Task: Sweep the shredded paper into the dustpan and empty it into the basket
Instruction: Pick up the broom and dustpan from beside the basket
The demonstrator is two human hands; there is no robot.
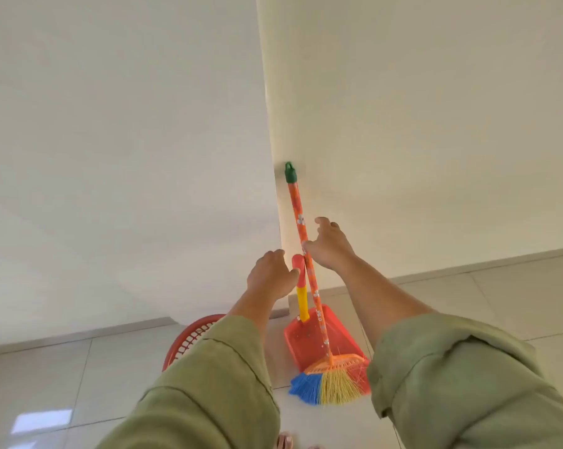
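Here's the broom, standing propped against the outer corner of a white wall, its orange handle printed with small white flowers and capped in green at the top. Down at the floor its orange head fans out into blue and yellow bristles, resting on pale glossy tiles. Right behind it stands the dustpan, red-orange pan upright on its lip, with a yellow stem and a red grip at the top, leaning into the same corner.

Left hand, fingers loosely curled, sits just beside the red grip of the dustpan, thumb touching it; whether it has actually closed round the grip, I cannot tell. Right hand is up against the broom handle, fingers spread apart and reaching past it, not wrapped round.

To the left, the red basket with its lattice wall shows only as a curved slice of rim; the left green sleeve hides the rest. The right sleeve covers the dustpan's right edge. At the bottom edge something pinkish pokes in, too cut off to identify.
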